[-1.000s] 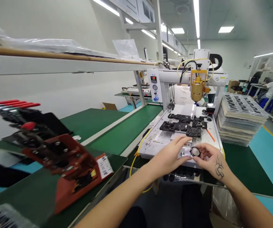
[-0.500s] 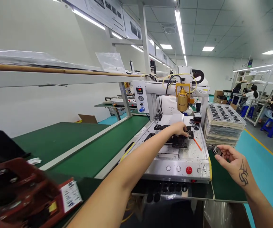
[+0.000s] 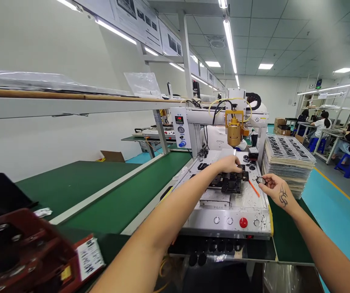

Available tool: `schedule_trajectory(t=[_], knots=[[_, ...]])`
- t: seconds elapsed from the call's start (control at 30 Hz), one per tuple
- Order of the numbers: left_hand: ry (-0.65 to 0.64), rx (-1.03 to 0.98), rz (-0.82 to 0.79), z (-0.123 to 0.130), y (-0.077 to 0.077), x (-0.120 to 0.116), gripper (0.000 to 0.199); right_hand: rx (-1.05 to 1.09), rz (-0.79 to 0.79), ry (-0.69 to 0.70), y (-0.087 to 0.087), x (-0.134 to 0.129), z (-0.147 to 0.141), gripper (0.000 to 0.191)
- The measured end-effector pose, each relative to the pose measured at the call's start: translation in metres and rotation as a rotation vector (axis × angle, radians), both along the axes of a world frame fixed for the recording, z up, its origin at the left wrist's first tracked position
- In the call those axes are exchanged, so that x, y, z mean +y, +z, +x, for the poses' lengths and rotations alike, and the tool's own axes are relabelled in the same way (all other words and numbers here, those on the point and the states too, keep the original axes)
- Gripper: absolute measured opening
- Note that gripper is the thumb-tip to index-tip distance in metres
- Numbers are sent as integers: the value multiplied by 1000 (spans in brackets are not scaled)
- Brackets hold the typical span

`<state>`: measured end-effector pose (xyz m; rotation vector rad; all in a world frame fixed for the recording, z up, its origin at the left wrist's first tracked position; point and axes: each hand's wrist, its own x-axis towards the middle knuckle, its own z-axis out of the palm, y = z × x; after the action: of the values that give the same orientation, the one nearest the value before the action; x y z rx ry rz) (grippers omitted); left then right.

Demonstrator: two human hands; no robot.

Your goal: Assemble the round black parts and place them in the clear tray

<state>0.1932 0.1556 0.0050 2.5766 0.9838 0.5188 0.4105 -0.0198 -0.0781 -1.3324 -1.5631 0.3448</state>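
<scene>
My left hand (image 3: pixel 229 165) reaches over the machine bed, its fingers bent together at the right end of a black fixture (image 3: pixel 231 185). What lies under those fingertips is hidden. Pinched between thumb and fingers of my right hand (image 3: pixel 275 189) is a small round black-rimmed part (image 3: pixel 260 180) like a watch case, held just right of the fixture. An orange stick (image 3: pixel 254 188) lies on the metal bed between the fixture and this hand. Above the fixture hangs a brass-coloured press head (image 3: pixel 233 133).
A stack of trays (image 3: pixel 289 162) stands at the bed's right. Small black round parts (image 3: pixel 249 162) sit on the bed's back right. The front panel has a red button (image 3: pixel 243 222). A green conveyor belt (image 3: pixel 116 195) and a dark red device (image 3: pixel 31 248) are at left.
My right hand has moved left and slightly up, bringing the round part closer to the fixture. My left hand stays at the fixture. The view has tilted up slightly.
</scene>
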Motion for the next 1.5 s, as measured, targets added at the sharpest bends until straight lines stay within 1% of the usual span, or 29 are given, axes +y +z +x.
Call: schedule_trajectory(t=[0.13, 0.23, 0.3, 0.37, 0.47, 0.53, 0.63, 0.73, 0.8, 0.97, 1.07, 1.13, 1.2, 1.23, 1.3, 1.33, 1.4, 1.5], knots=[[-10, -157, -9, -24, 19, -17, 36, -96, -42, 87, 9, 56, -12, 38], [-28, -244, -4, -39, 30, -39, 37, -185, -115, 154, 16, 96, -21, 30], [-36, -278, 6, -52, 34, -57, 35, -242, -167, 189, 18, 115, -23, 28], [-38, -293, 18, -66, 36, -75, 32, -296, -209, 224, 19, 127, -21, 31], [-43, -289, 30, -87, 37, -97, 34, -366, -253, 279, 20, 135, -15, 39], [-52, -278, 22, -98, 36, -108, 34, -403, -271, 306, 21, 137, -11, 41], [-53, -277, 12, -109, 33, -121, 35, -446, -272, 319, 21, 139, -9, 39], [-33, -265, 10, -118, 30, -132, 35, -479, -246, 316, 18, 140, -13, 31], [-17, -251, 7, -125, 26, -141, 35, -500, -214, 301, 13, 139, -17, 28], [2, -284, -5, -153, 16, -165, 34, -547, -131, 207, 1, 138, -19, 28], [39, -304, -12, -166, 13, -177, 33, -565, -103, 161, -1, 141, -19, 24], [65, -329, -23, -168, 12, -183, 34, -561, -81, 128, 1, 142, -22, 23], [73, -362, -25, -166, 9, -189, 35, -541, -41, 88, 4, 137, -26, 22], [71, -382, -26, -165, 7, -192, 34, -523, -11, 64, 5, 130, -28, 22], [70, -421, -34, -164, -2, -200, 34, -473, 62, 7, 5, 106, -30, 25], [79, -437, -38, -165, -8, -204, 34, -444, 99, -24, 2, 88, -31, 28], [115, -453, -43, -171, -26, -214, 33, -390, 161, -84, -7, 43, -32, 32], [170, -436, -41, -187, -58, -226, 30, -340, 195, -151, -32, -34, -34, 24]])
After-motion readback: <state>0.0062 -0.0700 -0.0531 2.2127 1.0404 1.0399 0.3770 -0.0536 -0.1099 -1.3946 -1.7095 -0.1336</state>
